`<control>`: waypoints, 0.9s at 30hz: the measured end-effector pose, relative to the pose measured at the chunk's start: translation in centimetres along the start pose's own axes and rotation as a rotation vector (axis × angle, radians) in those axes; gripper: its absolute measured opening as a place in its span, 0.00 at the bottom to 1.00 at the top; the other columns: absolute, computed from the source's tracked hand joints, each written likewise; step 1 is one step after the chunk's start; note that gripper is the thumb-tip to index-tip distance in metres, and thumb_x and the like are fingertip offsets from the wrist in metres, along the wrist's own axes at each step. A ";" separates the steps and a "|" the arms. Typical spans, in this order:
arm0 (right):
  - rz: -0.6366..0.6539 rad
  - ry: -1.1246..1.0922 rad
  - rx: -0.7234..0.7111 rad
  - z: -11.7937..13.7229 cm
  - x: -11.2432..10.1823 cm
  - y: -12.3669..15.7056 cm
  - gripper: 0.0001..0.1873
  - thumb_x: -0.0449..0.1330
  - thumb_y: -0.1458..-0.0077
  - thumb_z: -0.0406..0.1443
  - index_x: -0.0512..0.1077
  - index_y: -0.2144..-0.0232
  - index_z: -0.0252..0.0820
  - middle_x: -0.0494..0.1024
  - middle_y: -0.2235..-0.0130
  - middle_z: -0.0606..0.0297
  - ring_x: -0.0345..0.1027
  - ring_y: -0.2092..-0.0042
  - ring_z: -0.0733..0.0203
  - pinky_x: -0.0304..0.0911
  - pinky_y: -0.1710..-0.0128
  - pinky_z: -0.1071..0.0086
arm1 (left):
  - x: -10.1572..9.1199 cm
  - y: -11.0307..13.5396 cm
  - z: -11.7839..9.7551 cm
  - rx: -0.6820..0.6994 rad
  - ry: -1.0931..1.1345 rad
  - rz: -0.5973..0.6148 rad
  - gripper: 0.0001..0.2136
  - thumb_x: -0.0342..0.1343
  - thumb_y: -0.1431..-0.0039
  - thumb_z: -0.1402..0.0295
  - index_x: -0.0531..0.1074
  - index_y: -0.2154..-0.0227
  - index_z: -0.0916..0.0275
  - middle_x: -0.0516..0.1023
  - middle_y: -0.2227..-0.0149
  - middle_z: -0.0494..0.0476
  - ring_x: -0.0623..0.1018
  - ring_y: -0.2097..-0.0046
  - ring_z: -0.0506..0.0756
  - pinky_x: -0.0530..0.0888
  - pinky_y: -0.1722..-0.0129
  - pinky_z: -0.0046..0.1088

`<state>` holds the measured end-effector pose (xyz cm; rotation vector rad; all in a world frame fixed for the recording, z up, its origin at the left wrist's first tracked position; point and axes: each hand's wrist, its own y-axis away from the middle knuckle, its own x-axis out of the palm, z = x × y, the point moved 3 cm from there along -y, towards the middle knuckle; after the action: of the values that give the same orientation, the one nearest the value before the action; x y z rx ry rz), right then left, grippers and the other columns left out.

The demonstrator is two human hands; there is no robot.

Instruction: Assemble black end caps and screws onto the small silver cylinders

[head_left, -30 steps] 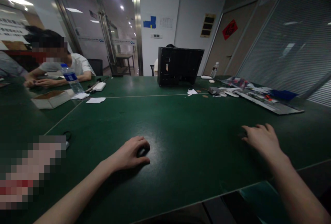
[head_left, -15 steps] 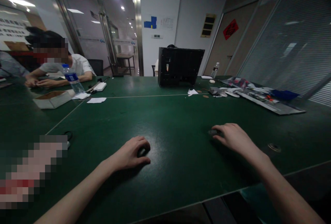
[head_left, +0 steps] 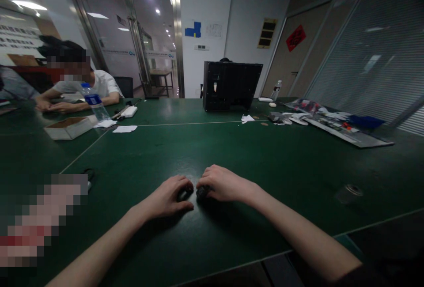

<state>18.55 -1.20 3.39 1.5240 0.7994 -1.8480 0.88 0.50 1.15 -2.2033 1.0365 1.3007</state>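
Observation:
My left hand (head_left: 172,195) rests on the green table (head_left: 159,243) with its fingers curved and the thumb apart, leaving a gap that faces right. The inside of that gap is dark, and no held thing can be made out there. Just right of it, my right hand (head_left: 225,183) is closed on a small dark object (head_left: 202,192), which sticks out beyond the fingertips toward the left hand. What kind of object it is does not show. The two hands are close together but apart.
A small cylindrical container (head_left: 350,194) stands at right. Farther off are a black monitor-like box (head_left: 232,86), a board with loose parts (head_left: 351,134), an open carton (head_left: 68,129) and a water bottle (head_left: 95,103). A person (head_left: 102,84) sits at far left.
My right hand has moved left across the table with the dark object, from the right side to beside my left hand. The left hand has stayed in place.

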 end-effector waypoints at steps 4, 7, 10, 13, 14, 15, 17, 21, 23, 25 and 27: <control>0.001 -0.058 -0.013 -0.3 1.1 -1.0 0.12 0.60 0.50 0.31 0.72 0.60 0.41 0.76 0.64 0.62 0.68 0.60 0.59 0.57 0.57 0.67 | 0.1 0.1 0.2 0.002 0.005 -0.011 0.17 0.57 0.46 0.55 0.69 0.59 0.60 0.70 0.57 0.57 0.70 0.56 0.59 0.67 0.56 0.34; -0.038 -0.137 0.032 -0.6 1.6 -0.8 0.13 0.61 0.50 0.33 0.71 0.60 0.40 0.76 0.63 0.61 0.67 0.59 0.58 0.58 0.58 0.67 | 0.1 0.1 0.3 0.012 0.017 -0.019 0.16 0.57 0.46 0.56 0.69 0.58 0.60 0.71 0.57 0.57 0.70 0.56 0.58 0.67 0.56 0.33; -0.072 -0.254 0.050 -0.8 2.1 -0.4 0.15 0.62 0.50 0.35 0.70 0.58 0.40 0.75 0.61 0.61 0.66 0.58 0.59 0.58 0.58 0.68 | 0.1 0.1 0.3 0.035 0.018 -0.029 0.14 0.57 0.44 0.58 0.69 0.58 0.60 0.71 0.57 0.56 0.70 0.56 0.58 0.67 0.56 0.33; -0.079 -0.370 0.054 -1.0 2.6 -0.2 0.16 0.62 0.50 0.35 0.69 0.57 0.40 0.74 0.59 0.62 0.67 0.58 0.60 0.59 0.58 0.69 | 0.0 0.0 0.2 0.048 0.026 -0.031 0.12 0.56 0.43 0.60 0.70 0.59 0.60 0.72 0.59 0.56 0.71 0.58 0.57 0.68 0.56 0.32; -0.077 -0.397 0.058 -1.1 2.7 -0.2 0.16 0.62 0.50 0.35 0.69 0.57 0.40 0.74 0.59 0.63 0.67 0.58 0.61 0.59 0.58 0.69 | 0.0 0.0 0.1 0.048 0.040 -0.026 0.12 0.56 0.43 0.61 0.70 0.59 0.60 0.72 0.60 0.55 0.72 0.58 0.56 0.68 0.57 0.32; -0.077 -0.418 0.064 -1.2 2.8 -0.2 0.16 0.62 0.50 0.35 0.69 0.57 0.40 0.75 0.59 0.63 0.67 0.59 0.61 0.59 0.59 0.70 | 0.0 0.0 0.1 0.050 0.059 -0.020 0.11 0.56 0.43 0.62 0.69 0.59 0.60 0.72 0.60 0.55 0.72 0.59 0.55 0.68 0.58 0.31; -0.075 -0.444 0.077 -1.3 3.0 -0.3 0.16 0.62 0.50 0.35 0.69 0.57 0.40 0.75 0.59 0.64 0.67 0.59 0.62 0.59 0.59 0.70 | 0.0 0.0 0.1 0.050 0.100 -0.010 0.09 0.55 0.42 0.64 0.69 0.60 0.60 0.73 0.60 0.54 0.72 0.60 0.54 0.69 0.59 0.29; -0.076 -0.467 0.099 -1.5 3.1 -0.3 0.17 0.63 0.51 0.36 0.70 0.58 0.39 0.75 0.60 0.64 0.67 0.59 0.61 0.59 0.59 0.71 | 0.1 0.0 0.4 0.035 0.165 -0.024 0.07 0.53 0.40 0.66 0.70 0.61 0.61 0.73 0.61 0.54 0.73 0.60 0.53 0.70 0.60 0.28; -0.077 -0.471 0.103 -1.5 3.1 -0.4 0.18 0.64 0.52 0.37 0.70 0.57 0.40 0.75 0.59 0.64 0.67 0.58 0.61 0.59 0.59 0.71 | 0.2 -0.1 0.6 0.032 0.184 -0.038 0.07 0.53 0.40 0.66 0.70 0.61 0.62 0.74 0.61 0.54 0.74 0.60 0.53 0.70 0.60 0.27; -0.076 -0.475 0.099 -1.6 3.2 -0.4 0.18 0.64 0.52 0.37 0.70 0.57 0.40 0.75 0.59 0.65 0.67 0.58 0.61 0.59 0.59 0.71 | 0.3 -0.2 0.7 0.034 0.188 -0.054 0.07 0.52 0.40 0.66 0.71 0.61 0.62 0.74 0.61 0.54 0.74 0.60 0.53 0.70 0.59 0.28; -0.080 -0.477 0.093 -1.6 3.3 -0.4 0.18 0.64 0.52 0.37 0.70 0.57 0.40 0.75 0.59 0.64 0.67 0.58 0.61 0.59 0.60 0.71 | 0.4 -0.3 0.8 0.033 0.182 -0.064 0.07 0.52 0.40 0.66 0.71 0.62 0.63 0.75 0.61 0.54 0.73 0.60 0.54 0.69 0.59 0.28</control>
<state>18.74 0.08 -0.11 1.0432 0.5588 -2.2119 0.75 1.03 0.41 -2.3442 1.0340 1.0642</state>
